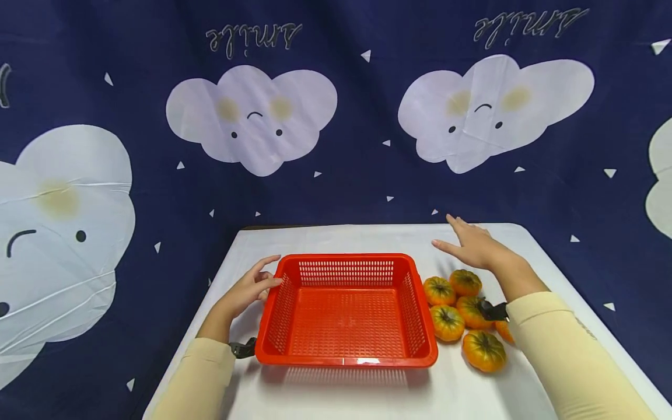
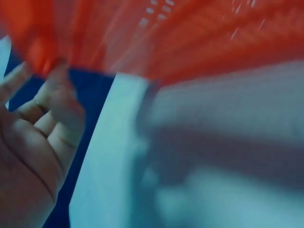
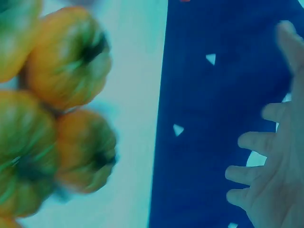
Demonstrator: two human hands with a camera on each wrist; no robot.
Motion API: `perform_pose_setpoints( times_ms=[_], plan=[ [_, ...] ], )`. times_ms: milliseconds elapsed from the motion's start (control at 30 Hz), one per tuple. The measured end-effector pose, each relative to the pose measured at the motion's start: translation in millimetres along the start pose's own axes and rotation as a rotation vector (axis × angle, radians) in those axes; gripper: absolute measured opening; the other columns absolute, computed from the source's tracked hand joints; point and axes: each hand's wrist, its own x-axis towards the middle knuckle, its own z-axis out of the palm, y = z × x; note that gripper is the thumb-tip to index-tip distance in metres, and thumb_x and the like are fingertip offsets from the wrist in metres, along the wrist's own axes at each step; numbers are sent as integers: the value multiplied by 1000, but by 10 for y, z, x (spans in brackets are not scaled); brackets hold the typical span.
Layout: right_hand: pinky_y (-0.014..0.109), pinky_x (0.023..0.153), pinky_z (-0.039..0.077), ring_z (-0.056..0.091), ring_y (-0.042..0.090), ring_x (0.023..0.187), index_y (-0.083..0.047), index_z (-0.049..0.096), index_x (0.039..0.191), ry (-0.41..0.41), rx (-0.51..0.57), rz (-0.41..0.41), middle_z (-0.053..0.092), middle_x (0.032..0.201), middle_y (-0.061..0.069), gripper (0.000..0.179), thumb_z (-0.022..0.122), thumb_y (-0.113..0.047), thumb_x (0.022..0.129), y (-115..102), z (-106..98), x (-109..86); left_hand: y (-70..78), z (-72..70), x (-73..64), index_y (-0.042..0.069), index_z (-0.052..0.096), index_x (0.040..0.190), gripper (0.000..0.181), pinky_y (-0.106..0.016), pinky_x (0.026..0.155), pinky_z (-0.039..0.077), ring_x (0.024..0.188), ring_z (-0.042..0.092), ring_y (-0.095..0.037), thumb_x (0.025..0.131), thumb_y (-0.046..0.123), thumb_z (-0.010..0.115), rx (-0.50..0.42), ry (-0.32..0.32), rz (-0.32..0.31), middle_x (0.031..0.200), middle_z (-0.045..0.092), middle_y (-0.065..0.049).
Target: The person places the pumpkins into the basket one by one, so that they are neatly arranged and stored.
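Note:
A red plastic basket (image 1: 346, 321) with perforated walls is in the middle of the head view, its inside bare. My left hand (image 1: 250, 290) holds it by the left rim, thumb and fingers bent at the edge. In the left wrist view the hand (image 2: 40, 128) meets the blurred red wall of the basket (image 2: 190, 42), with a shadow on the white cloth beneath. My right hand (image 1: 475, 245) is held with fingers spread, touching nothing, just beyond a cluster of small orange-green pumpkins (image 1: 448, 322). In the right wrist view these pumpkins (image 3: 69, 57) lie apart from the hand (image 3: 275, 166).
The pumpkins sit close to the basket's right side, partly covered by the right forearm. A white cloth (image 1: 315, 396) covers the table. Behind stands a dark blue backdrop (image 1: 367, 198) with printed clouds. Both wrists wear black camera straps (image 1: 244, 349).

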Motion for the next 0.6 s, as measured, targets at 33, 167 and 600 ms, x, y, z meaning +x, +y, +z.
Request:
perform_pose_setpoints(
  times_ms=[33, 167, 600],
  plan=[
    [76, 117, 14, 22, 63, 144, 7, 21, 164, 5, -1, -11, 21, 162, 40, 104, 54, -68, 100, 67, 32, -68, -21, 52, -12, 16, 37, 163, 73, -35, 76, 62, 92, 63, -27, 99, 21, 73, -21, 9, 15, 116, 60, -21],
    [74, 113, 28, 35, 60, 140, 13, 39, 154, 18, 24, -27, 39, 153, 40, 91, 69, -53, 99, 374, 231, -396, -75, 214, -30, 11, 42, 159, 70, -45, 85, 63, 108, 65, -36, 97, 9, 73, -80, 40, 46, 131, 58, -28],
    [78, 106, 33, 44, 60, 132, 4, 63, 138, 185, 146, 40, 53, 142, 36, 66, 76, -46, 96, 948, 723, -1189, -204, 449, -25, 6, 48, 157, 64, -53, 88, 60, 110, 67, -40, 96, -10, 61, -370, 224, 93, 137, 54, -34]
  ],
)
